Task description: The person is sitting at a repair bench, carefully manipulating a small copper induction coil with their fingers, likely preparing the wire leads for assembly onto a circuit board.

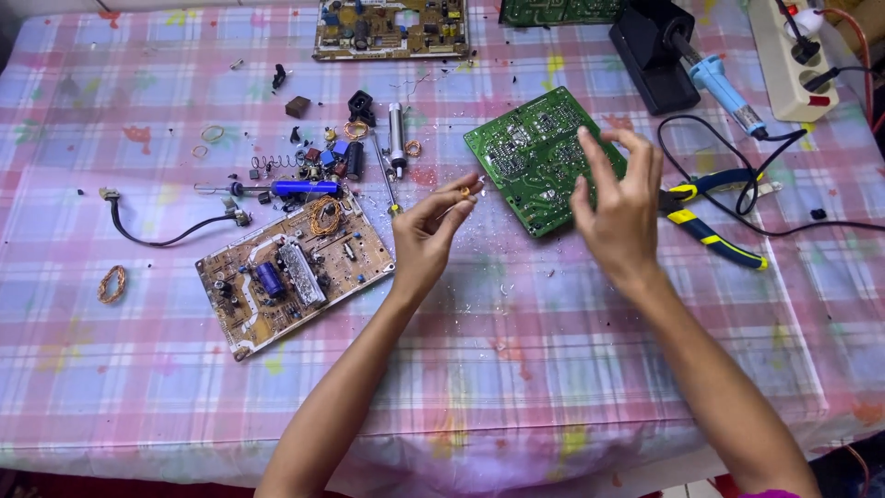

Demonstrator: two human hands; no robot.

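My left hand [426, 233] hovers over the table's middle, its thumb and fingers pinched on a small orange component with thin wire leads [467, 192]. My right hand [619, 205] is raised beside the green circuit board [535, 152], fingers spread, fingertips at the board's right edge; whether it touches the board I cannot tell. The board lies tilted, solder side up.
A brown circuit board [293, 269] lies left of my left hand, with loose parts, a blue-handled tool [293, 188] and a metal desoldering pump [396, 136] behind it. Yellow-blue pliers [708, 207], a soldering iron in its stand [682, 57], a power strip [791, 57] and black cables sit at right.
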